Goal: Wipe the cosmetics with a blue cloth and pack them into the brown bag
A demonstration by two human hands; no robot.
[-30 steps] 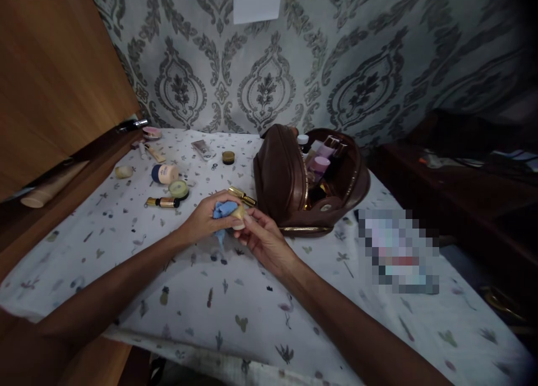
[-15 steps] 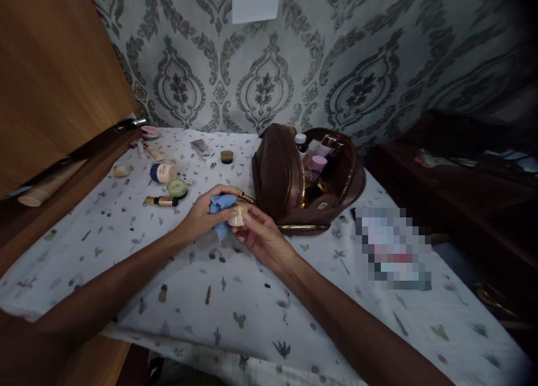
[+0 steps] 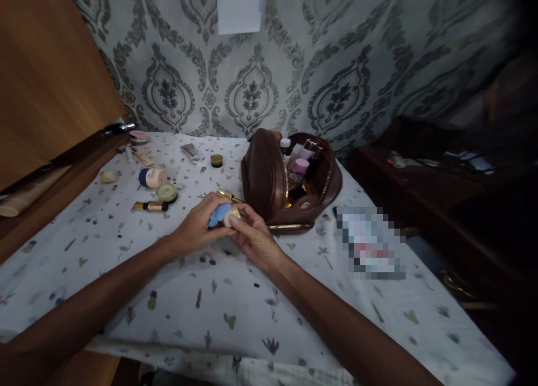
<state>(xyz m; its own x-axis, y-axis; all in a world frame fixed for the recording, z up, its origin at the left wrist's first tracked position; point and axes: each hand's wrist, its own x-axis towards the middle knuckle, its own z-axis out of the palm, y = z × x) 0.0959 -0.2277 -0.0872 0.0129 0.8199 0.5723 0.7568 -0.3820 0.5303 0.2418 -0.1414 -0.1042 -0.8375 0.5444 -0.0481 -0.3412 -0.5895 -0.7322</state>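
Note:
My left hand (image 3: 195, 227) is closed around a crumpled blue cloth (image 3: 218, 215), which presses against a small cream-coloured jar (image 3: 231, 217). The fingers of my right hand (image 3: 257, 240) grip that jar from the right. Both hands meet above the middle of the table, just left of an open brown cosmetic bag (image 3: 263, 173). Bottles, one with a pink cap (image 3: 301, 166), stand inside the bag. Behind my fingers lies a gold tube (image 3: 228, 194), partly hidden by my left hand.
On the patterned tablecloth (image 3: 168, 313) at left lie a blue-and-peach jar (image 3: 153, 177), a green round container (image 3: 167, 193), a gold-and-black tube (image 3: 150, 206) and a small brown jar (image 3: 216, 160). A blurred-out flat object (image 3: 370, 243) rests at right. A wooden panel (image 3: 50, 83) borders the left side.
The jar has tilted in my fingers, and the blue cloth is now more bunched inside my left hand. The whole view has shifted slightly; the things on the table stay in place.

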